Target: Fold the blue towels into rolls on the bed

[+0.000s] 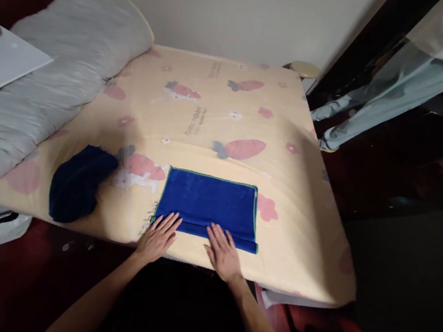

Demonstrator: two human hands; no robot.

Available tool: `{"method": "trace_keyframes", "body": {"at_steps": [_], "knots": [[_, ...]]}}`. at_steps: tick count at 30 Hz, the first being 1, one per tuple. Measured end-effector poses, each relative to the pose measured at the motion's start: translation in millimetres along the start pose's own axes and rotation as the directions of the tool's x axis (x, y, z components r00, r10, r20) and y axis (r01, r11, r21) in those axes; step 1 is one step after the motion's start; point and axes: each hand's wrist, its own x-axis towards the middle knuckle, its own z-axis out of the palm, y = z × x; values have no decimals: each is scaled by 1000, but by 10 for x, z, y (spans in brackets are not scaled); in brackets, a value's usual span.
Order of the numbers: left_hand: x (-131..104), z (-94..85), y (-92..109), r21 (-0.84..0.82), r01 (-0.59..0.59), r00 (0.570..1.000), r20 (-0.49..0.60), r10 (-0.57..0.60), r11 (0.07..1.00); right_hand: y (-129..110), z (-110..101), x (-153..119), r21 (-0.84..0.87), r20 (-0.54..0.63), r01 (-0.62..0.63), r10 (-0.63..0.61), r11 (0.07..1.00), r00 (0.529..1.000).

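A blue towel [210,201] with green edging lies flat on the bed, its near edge turned over into a narrow strip. My left hand [158,237] rests on the left end of that strip, palm down with the fingers stretched out. On the strip right of its middle lies my right hand [224,252], fingers extended and slightly spread. Neither hand grips anything. To the left, a crumpled dark blue cloth [80,183] sits near the front edge of the bed.
The bed [192,138] has a cream sheet printed with carrots and rabbits. Grey bedding [85,41] is heaped at left, with a white flat panel [5,59] over it. A person in light trousers [403,94] stands at the right. A round stool [304,69] is behind the bed.
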Motion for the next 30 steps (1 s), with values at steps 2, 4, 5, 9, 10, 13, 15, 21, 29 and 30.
{"method": "trace_keyframes", "body": {"at_steps": [2,4,5,9,10,13,15,21,29,30], "knots": [[-120,-23,-172,17,8,1000,6,-8,1000,327,-162,-270,-61,9,-21,21,998,1000],[-212,-52,-282,18,-5,1000,9,5,1000,630,-308,-550,-113,26,-31,34,993,999],[-238,-64,-298,16,-3,1000,6,3,1000,745,-369,-671,-134,30,-35,39,990,999],[-177,-62,-61,-6,63,996,-65,-63,998,794,-473,-822,-203,-52,-128,120,971,991],[-120,-48,65,-24,56,995,-76,-58,998,693,-449,-757,-209,-89,-166,150,964,985],[126,28,481,-94,-57,997,-61,51,994,233,-255,-371,-154,-116,-169,152,973,982],[301,93,667,-112,-109,994,-42,104,988,-55,-81,-78,-82,-79,-92,85,992,993],[286,117,145,-28,-24,999,29,25,999,146,25,-36,-61,-80,-107,102,992,992],[-119,-86,-408,68,66,998,-29,-64,995,732,-414,-684,-178,-77,-205,194,962,978],[-118,-71,-339,62,30,999,-47,-27,998,700,-420,-690,-181,-71,-188,177,966,982]]}}
